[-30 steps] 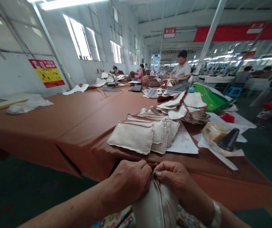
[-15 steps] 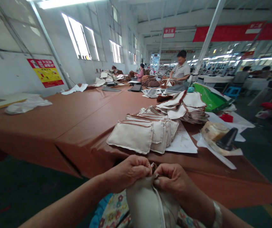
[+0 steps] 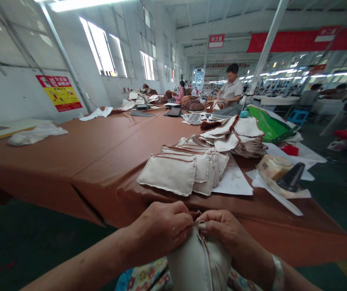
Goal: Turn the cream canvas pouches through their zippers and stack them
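Observation:
My left hand (image 3: 158, 230) and my right hand (image 3: 221, 231) both pinch the top edge of a cream fabric pouch (image 3: 199, 262) with brown piping, held upright over my lap at the bottom of the head view. Fingers of both hands are closed on its top seam, thumbs nearly touching. Just beyond my hands, on the brown table (image 3: 100, 153), lies an overlapping row of similar flat cream pouches (image 3: 182, 169). A taller pile of pouch pieces (image 3: 236, 137) sits farther back.
White paper sheets (image 3: 234, 182) lie under and beside the pouches. A black cone on a beige bundle (image 3: 282, 176) rests at the right. Green fabric (image 3: 268, 125) is behind it. A person (image 3: 230, 91) sits at the far end; others work farther off.
The pouch dipped and rose slightly between my hands while they kept pinching its top edge. My left hand turned back over it. Nothing on the table moved.

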A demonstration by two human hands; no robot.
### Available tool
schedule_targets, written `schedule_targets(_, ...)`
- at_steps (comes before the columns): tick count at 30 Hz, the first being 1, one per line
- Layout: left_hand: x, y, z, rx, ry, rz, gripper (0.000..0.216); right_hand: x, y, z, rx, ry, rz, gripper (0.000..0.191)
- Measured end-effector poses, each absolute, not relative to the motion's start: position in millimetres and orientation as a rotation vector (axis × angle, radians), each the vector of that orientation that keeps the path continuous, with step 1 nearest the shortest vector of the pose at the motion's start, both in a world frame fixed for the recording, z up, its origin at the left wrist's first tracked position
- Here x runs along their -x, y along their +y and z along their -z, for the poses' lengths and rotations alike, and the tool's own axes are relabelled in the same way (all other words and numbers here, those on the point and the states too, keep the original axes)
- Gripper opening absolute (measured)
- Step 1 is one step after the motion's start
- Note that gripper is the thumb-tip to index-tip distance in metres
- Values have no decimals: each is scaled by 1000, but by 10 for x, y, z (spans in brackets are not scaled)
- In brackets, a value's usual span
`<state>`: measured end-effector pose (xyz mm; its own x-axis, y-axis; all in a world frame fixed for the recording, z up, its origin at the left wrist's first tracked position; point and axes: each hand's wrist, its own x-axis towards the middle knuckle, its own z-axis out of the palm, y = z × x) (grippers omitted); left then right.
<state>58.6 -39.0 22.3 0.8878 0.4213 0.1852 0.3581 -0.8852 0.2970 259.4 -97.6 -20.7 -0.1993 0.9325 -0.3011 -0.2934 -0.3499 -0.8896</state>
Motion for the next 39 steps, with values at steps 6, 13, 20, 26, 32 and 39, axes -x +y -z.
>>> schedule_targets(6,-598,-493,-222,-3240,506,-202,15,-2564,-979,235,1046,-735,-1799,17)
schedule_targets(13,-639,-492,-142,-3155,589,-262,13,-2511,-1010,170,1125,-896,-1722,23)
schedule_targets(20,-678,-354,-80,-2663,806,-459,11,-2494,-1056,203,1326,-1547,-1257,10)
schedule_targets(26,-593,-274,-256,-1942,761,-250,21,-2602,-1015,184,1261,-1258,-1587,21)
schedule_targets(32,-599,-333,-234,-2198,705,-351,16,-2618,-978,175,1244,-1327,-1578,25)
schedule_targets(39,-731,-381,-156,-1888,978,-394,17,-2608,-1027,72,1285,-1636,-1274,18)
